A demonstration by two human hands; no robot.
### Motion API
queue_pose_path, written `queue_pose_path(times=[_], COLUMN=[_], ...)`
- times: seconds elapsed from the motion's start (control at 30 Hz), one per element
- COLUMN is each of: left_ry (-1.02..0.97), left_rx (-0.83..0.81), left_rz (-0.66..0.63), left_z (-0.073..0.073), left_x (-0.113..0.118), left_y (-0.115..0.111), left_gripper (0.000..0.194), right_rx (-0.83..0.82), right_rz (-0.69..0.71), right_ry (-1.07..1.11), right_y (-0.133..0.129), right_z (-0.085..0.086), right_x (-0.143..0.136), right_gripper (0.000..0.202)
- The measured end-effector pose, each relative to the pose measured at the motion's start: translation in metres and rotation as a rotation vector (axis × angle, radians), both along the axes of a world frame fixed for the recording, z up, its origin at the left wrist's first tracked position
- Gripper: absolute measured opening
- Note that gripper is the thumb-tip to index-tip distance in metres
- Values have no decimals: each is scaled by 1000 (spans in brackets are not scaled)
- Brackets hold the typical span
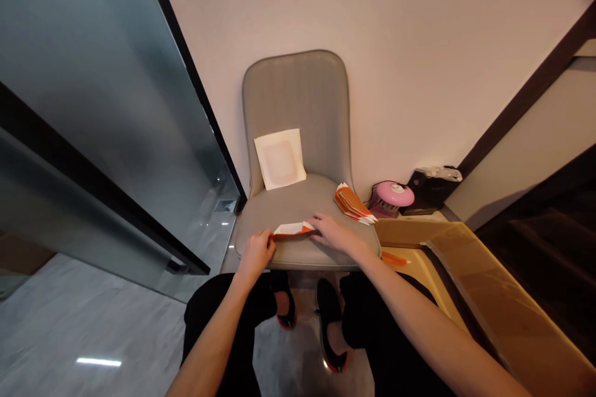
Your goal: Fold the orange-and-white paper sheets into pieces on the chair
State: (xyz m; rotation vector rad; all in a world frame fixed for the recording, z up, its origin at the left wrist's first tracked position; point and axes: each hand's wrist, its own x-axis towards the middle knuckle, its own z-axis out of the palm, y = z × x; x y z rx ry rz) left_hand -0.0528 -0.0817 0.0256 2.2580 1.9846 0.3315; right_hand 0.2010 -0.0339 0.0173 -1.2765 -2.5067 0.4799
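Over the front of the grey chair seat, a folded orange-and-white paper lies between my two hands. Its left end is pinched by my left hand, fingers closed. At the other end, my right hand has its fingers and thumb on the paper's tip. A pile of similar folded orange-and-white papers rests at the right edge of the seat. Against the backrest leans a stack of pale square paper sheets.
An open cardboard box stands to the right, with an orange folded paper inside. Behind it are a pink round-topped device and a black box. A dark-framed glass partition rises on the left; a wall backs the chair.
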Motion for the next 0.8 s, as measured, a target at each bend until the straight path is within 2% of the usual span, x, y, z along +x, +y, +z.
queue_pose_path(times=[0.1,0.2,0.3,0.4,0.67,0.8], left_ry=[36,18,26,26,-39,-18], left_rx=[-16,0,39,44,9,24], left_rz=[4,-89,-173,-208,-223,-281], left_z=[2,-2,-7,-10,-4,-3], left_x=[0,-3,-4,-3,0,0], left_y=[-3,-2,0,1,-5,-6], left_gripper=[17,20,22,24,25,33], right_rx=[69,123,144,127,-9,8], right_rz=[-2,3,16,30,24,22], right_ry=[-47,-2,22,23,-26,-53], right_y=[-3,-4,-4,-5,-13,-19], right_z=[4,4,3,1,-6,-7], right_x=[-3,-2,1,2,1,-1], right_gripper=[23,37,29,16,26,27])
